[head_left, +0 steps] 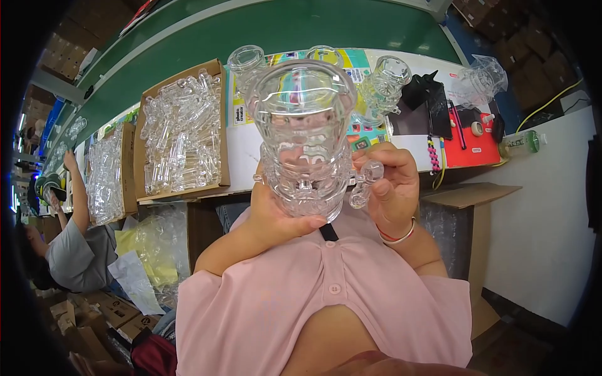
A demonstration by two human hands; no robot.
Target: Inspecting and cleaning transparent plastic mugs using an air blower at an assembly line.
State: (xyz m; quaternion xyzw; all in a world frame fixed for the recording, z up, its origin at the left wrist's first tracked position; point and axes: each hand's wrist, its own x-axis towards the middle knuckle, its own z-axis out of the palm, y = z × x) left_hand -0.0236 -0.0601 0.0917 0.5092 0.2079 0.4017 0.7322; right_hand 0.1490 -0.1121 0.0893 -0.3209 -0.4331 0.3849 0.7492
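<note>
Green table [351,31] is biggest, runs across the back; white board [241,156] lies along its near edge. Pink shirt [263,301] of the wearer fills bottom ctr. Co-worker in grey sleeve [78,257] at far L. Open carton [473,195] sits below the table edge, R side, w/ clear plastic wrap inside.

Cardboard tray [223,125] on the board, L of ctr, heaped w/ clear tubular pcs; second tray [129,169] just beside it, further L, similar load.

Clear vessel [304,125] is up front, ctr, in the wearer's hands, wide rim up twd cam, ribbed body below. L hand [276,216] grasps its lower L side, thumb across the base. R hand [396,188] is at the vessel's R side, thumb + fingers pinching a small clear part [371,172] w/ rounded ends, right by a side peg; can't tell if part & vessel are joined.

Red sheet [473,153] at R end of table; black crumpled item [421,91] near it. More clear vessels [390,75] stand behind the held one. Smaller still: bottle [523,144] at far R, thin pen [456,125] by red sheet, wristband [401,239] on R wrist.
</note>
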